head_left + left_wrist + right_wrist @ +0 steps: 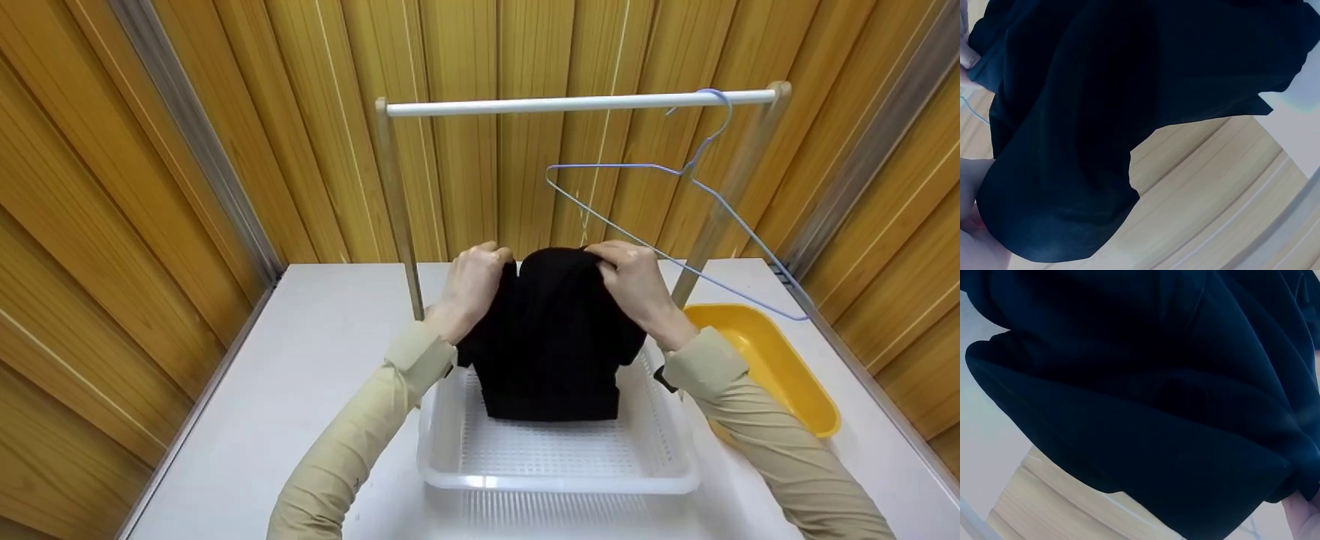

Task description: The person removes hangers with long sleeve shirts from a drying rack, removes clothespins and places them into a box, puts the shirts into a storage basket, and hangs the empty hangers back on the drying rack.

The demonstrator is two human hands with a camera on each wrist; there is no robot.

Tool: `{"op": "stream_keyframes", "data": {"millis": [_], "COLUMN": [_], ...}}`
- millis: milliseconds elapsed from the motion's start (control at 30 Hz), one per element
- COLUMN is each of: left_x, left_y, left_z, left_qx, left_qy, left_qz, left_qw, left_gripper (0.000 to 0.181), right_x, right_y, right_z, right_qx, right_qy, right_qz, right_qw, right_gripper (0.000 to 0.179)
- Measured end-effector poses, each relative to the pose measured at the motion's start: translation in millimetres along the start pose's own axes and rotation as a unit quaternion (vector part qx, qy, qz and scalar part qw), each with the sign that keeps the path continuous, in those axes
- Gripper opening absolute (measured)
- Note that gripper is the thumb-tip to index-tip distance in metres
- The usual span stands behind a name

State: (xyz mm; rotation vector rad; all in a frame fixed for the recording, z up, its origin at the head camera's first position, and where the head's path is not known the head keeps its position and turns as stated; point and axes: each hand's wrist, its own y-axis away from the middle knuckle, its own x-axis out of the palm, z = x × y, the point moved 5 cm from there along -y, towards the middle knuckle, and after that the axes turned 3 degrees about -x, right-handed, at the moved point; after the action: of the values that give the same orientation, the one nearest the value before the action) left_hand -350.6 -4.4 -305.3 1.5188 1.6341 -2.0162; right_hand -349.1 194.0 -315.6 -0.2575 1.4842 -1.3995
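A black shirt (pixel 551 337) hangs between both hands, its hem low over the white basket (pixel 559 484). My left hand (pixel 474 283) pinches it at the upper left, and my right hand (pixel 634 281) pinches the upper right. In the left wrist view the dark cloth (pixel 1072 140) fills most of the picture, with part of the left hand (pixel 982 230) at the lower left edge. Folds of the shirt (pixel 1145 399) cover much of the right wrist view, where only a bit of the right hand (pixel 1303 517) shows. The cloth hides some fingertips.
Behind the hands stands a rack with a white bar (pixel 570 103) and wooden posts. A blue wire hanger (pixel 637 165) hangs near the bar's right end. To the right, a yellow tray (pixel 795 375) sits on the white table (pixel 300 390), partly behind the right sleeve. Wood-patterned walls surround the table.
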Motion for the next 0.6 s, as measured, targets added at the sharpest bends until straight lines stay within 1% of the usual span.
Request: {"op": "stream_keyframes", "data": {"millis": [100, 200, 333, 400, 433, 500, 600], "left_x": [-4.2, -8.2, -8.0, -5.1, -3.1, 2.2, 11.1], "left_y": [2.1, 5.3, 12.3, 17.2, 20.1, 26.3, 35.4], "left_z": [-4.5, -8.6, -14.3, -17.4, -19.1, -22.2, -26.9], "left_qx": [0.021, 0.042, 0.073, 0.088, 0.095, 0.109, 0.136], "left_qy": [-0.002, -0.005, -0.009, -0.009, -0.012, -0.016, -0.023], "left_qz": [-0.015, -0.033, -0.043, -0.033, -0.024, 0.0, 0.037], "left_qw": [0.9997, 0.9986, 0.9963, 0.9955, 0.9952, 0.994, 0.9897], "left_gripper": [0.02, 0.018, 0.015, 0.015, 0.015, 0.014, 0.013], "right_x": [-4, -8, -9, -8, -7, -3, 2], "right_y": [0.7, 3.2, 9.2, 13.4, 15.9, 21.0, 27.2], "right_z": [9, 17, 23, 24, 24, 25, 25], "right_qx": [-0.019, -0.039, -0.057, -0.066, -0.069, -0.077, -0.082], "right_qy": [-0.004, -0.007, -0.015, -0.018, -0.02, -0.022, -0.03], "right_qz": [-0.004, 0.0, 0.013, 0.024, 0.03, 0.044, 0.068], "right_qw": [0.9998, 0.9992, 0.9982, 0.9974, 0.9969, 0.9958, 0.9939], "right_gripper": [0.023, 0.023, 0.024, 0.025, 0.026, 0.028, 0.029]}}
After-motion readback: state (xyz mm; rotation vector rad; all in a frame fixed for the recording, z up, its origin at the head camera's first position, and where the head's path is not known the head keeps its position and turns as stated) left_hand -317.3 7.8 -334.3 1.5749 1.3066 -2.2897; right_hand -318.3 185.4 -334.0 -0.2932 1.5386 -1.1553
